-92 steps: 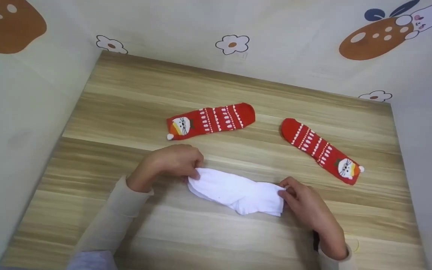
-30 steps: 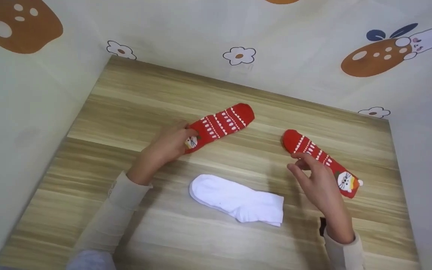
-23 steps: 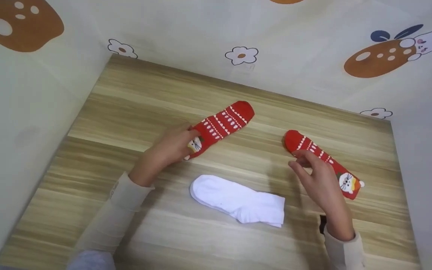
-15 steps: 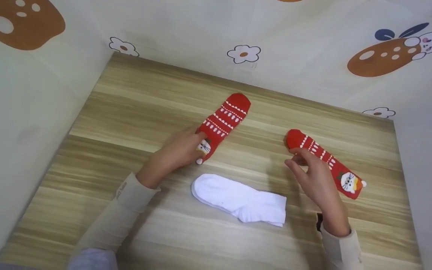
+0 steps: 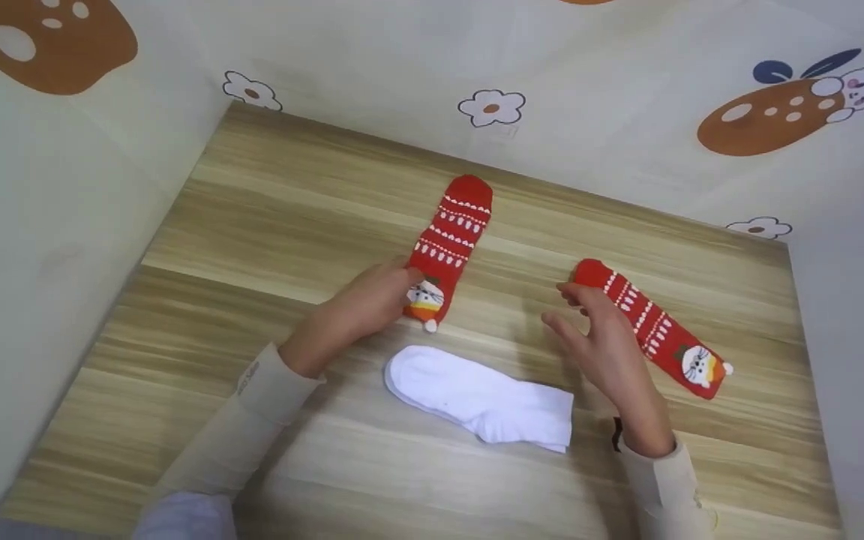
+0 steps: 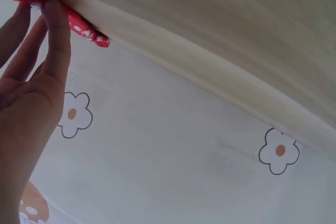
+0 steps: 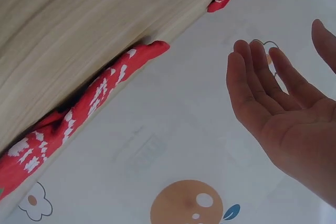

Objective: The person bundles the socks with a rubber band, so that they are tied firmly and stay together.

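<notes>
My left hand (image 5: 368,300) pinches the cuff of a red sock (image 5: 453,232) with white patterns, an animal face and a white pom-pom. That sock lies with its toe pointing to the far wall. In the left wrist view the fingers (image 6: 55,35) hold the red fabric at the cuff. My right hand (image 5: 608,341) hovers with fingers apart and nothing in them, partly over a matching red sock (image 5: 646,315) on the right. The right wrist view also shows this hand (image 7: 286,103) away from the fabric. A pair of white socks (image 5: 477,397), stacked flat, lies nearer the body.
The wood-grain table (image 5: 267,202) is bordered by pale walls (image 5: 372,60) printed with flowers and fruit. A thin yellow loop (image 5: 715,519) shows beside the right sleeve (image 5: 661,480).
Both hands have left the white socks. My left hand has taken the left red sock by its cuff and turned it to point away. The right hand has just shifted left, its fingers spreading.
</notes>
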### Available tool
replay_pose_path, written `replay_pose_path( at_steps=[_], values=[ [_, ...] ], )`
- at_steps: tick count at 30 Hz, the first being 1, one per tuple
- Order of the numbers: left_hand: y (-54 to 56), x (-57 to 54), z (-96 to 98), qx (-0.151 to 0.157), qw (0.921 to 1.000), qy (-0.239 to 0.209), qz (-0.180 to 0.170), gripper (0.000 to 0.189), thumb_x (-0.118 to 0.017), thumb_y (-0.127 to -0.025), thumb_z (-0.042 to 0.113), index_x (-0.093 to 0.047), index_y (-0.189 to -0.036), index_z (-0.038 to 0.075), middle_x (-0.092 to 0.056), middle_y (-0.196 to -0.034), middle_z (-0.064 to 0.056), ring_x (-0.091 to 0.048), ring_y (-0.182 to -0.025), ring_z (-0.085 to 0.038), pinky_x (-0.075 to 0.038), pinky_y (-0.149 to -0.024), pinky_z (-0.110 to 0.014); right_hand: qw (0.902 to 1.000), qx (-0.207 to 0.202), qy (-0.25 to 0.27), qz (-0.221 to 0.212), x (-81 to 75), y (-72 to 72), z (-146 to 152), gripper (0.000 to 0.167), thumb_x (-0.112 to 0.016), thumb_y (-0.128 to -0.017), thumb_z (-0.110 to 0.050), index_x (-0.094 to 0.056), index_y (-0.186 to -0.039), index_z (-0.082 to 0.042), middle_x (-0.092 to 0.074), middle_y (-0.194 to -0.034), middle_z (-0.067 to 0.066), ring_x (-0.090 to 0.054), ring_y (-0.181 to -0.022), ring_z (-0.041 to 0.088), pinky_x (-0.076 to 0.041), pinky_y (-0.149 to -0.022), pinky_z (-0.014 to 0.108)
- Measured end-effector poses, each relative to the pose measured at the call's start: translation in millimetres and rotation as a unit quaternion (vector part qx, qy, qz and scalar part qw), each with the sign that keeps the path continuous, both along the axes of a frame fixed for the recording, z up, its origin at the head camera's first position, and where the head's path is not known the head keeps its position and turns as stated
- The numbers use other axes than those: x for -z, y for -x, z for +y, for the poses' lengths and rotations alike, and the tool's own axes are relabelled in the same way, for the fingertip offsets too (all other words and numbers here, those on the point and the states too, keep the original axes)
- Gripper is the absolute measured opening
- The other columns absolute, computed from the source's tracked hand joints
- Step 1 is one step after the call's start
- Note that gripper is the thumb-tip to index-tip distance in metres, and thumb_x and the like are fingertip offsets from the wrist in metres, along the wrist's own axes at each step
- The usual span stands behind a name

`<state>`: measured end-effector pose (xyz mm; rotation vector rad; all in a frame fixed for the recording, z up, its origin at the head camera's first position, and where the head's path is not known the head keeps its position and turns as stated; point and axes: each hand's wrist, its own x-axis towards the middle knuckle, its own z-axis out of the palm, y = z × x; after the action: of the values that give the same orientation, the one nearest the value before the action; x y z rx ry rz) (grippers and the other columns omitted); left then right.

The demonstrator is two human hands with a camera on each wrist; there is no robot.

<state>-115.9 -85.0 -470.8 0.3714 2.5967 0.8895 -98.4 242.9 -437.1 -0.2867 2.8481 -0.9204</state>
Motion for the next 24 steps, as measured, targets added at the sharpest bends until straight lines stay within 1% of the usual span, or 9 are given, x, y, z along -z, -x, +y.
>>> replay_pose_path(
  at_steps=[5, 8, 11, 13, 16, 18, 20, 22, 24],
  values=[
    [0.8, 0.5, 0.2, -0.003, 0.9997, -0.015, -0.017, 0.058, -0.076, -0.093, 0.017, -0.053, -0.147, 0.018, -0.054, -0.150, -0.003, -0.052, -0.142, -0.025, -0.050, -0.111, -0.052, 0.9999, -0.013, -0.001, 0.003, 0.1, 4.2, -8, 0.054, -0.074, -0.096, -0.032, -0.058, -0.142, -0.010, -0.061, -0.138, 0.014, -0.059, -0.126, 0.037, -0.050, -0.105, 0.058],
    [2.2, 1.8, 1.2, 0.002, 0.9999, -0.010, -0.012, 0.059, -0.077, -0.093, 0.018, -0.052, -0.148, 0.018, -0.053, -0.151, -0.003, -0.051, -0.142, -0.025, -0.050, -0.111, -0.052, 0.9999, -0.016, -0.004, 0.003, -0.4, 6.0, -12, 0.054, -0.075, -0.096, -0.030, -0.058, -0.142, -0.010, -0.062, -0.137, 0.015, -0.059, -0.125, 0.037, -0.051, -0.105, 0.057],
    [3.2, 3.4, 3.8, 0.012, 0.9997, 0.019, 0.006, 0.056, -0.078, -0.092, 0.020, -0.056, -0.143, 0.015, -0.053, -0.150, -0.003, -0.051, -0.142, -0.024, -0.050, -0.111, -0.051, 0.9998, -0.017, -0.005, 0.003, -0.1, 7.4, -16, 0.054, -0.075, -0.095, -0.030, -0.058, -0.142, -0.009, -0.062, -0.137, 0.015, -0.059, -0.126, 0.037, -0.051, -0.105, 0.057],
    [4.2, 4.2, 5.9, 0.023, 0.9983, 0.044, 0.029, 0.050, -0.079, -0.091, 0.021, -0.061, -0.138, 0.013, -0.051, -0.151, -0.003, -0.049, -0.142, -0.023, -0.049, -0.112, -0.049, 0.9998, -0.017, -0.005, 0.001, 0.9, 8.0, -17, 0.055, -0.076, -0.095, -0.030, -0.058, -0.143, -0.010, -0.062, -0.138, 0.015, -0.059, -0.127, 0.037, -0.051, -0.105, 0.057],
    [6.2, 5.2, 9.3, 0.045, 0.9936, 0.078, 0.069, 0.046, -0.081, -0.090, 0.023, -0.065, -0.131, 0.012, -0.048, -0.152, -0.005, -0.044, -0.143, -0.023, -0.047, -0.113, -0.048, 0.9998, -0.017, -0.004, 0.000, 3.8, 8.5, -19, 0.055, -0.075, -0.095, -0.031, -0.057, -0.143, -0.010, -0.061, -0.139, 0.014, -0.058, -0.129, 0.036, -0.050, -0.107, 0.057],
    [7.9, 6.0, 11.6, 0.059, 0.9897, 0.095, 0.089, 0.046, -0.081, -0.089, 0.026, -0.066, -0.130, 0.013, -0.045, -0.155, -0.006, -0.040, -0.144, -0.024, -0.044, -0.116, -0.049, 0.9998, -0.019, -0.005, 0.002, 6.4, 9.1, -19, 0.055, -0.075, -0.096, -0.030, -0.057, -0.144, -0.009, -0.061, -0.140, 0.014, -0.059, -0.129, 0.036, -0.049, -0.107, 0.057],
    [8.9, 6.3, 13.9, 0.068, 0.9877, 0.105, 0.094, 0.050, -0.081, -0.089, 0.029, -0.063, -0.133, 0.013, -0.044, -0.156, -0.008, -0.038, -0.147, -0.025, -0.043, -0.117, -0.051, 0.9997, -0.023, -0.005, 0.005, 8.5, 9.8, -20, 0.055, -0.075, -0.096, -0.030, -0.057, -0.144, -0.009, -0.062, -0.140, 0.014, -0.059, -0.129, 0.036, -0.049, -0.108, 0.056],
    [10.1, 7.8, 16.8, 0.073, 0.9870, 0.113, 0.088, 0.055, -0.081, -0.089, 0.032, -0.060, -0.137, 0.014, -0.043, -0.158, -0.009, -0.037, -0.149, -0.027, -0.042, -0.118, -0.053, 0.9997, -0.025, -0.007, 0.003, 10.8, 10.3, -20, 0.055, -0.075, -0.096, -0.030, -0.057, -0.144, -0.009, -0.061, -0.140, 0.014, -0.059, -0.130, 0.035, -0.048, -0.108, 0.056],
    [11.2, 8.5, 20.0, 0.074, 0.9864, 0.120, 0.085, 0.060, -0.081, -0.089, 0.036, -0.058, -0.140, 0.015, -0.045, -0.156, -0.010, -0.038, -0.148, -0.028, -0.044, -0.116, -0.054, 0.9996, -0.027, -0.009, -0.001, 12.4, 10.7, -21, 0.055, -0.074, -0.096, -0.030, -0.057, -0.144, -0.009, -0.061, -0.141, 0.014, -0.058, -0.131, 0.034, -0.047, -0.110, 0.056]
  ],
)
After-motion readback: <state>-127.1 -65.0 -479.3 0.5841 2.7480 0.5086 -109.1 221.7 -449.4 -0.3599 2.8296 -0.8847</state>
